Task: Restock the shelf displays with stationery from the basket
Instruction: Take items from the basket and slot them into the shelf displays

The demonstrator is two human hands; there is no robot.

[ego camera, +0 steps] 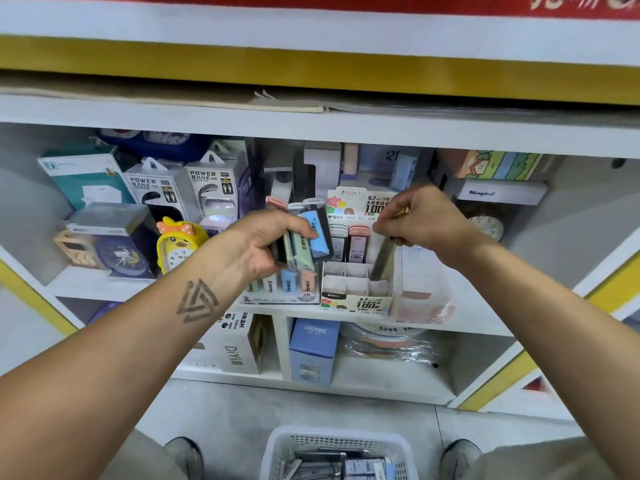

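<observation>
Head view, left to right: left hand (266,242) at centre frame grips a fan of lead cases (304,233), right hand (420,218) pinches one blurred, seemingly dark case (382,258) over the display box (356,289), basket (337,452) at bottom centre.

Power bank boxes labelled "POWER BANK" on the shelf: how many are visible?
2. One power bank box stands left of centre on the shelf; the second power bank box is right beside it. Others may be hidden behind.
</observation>
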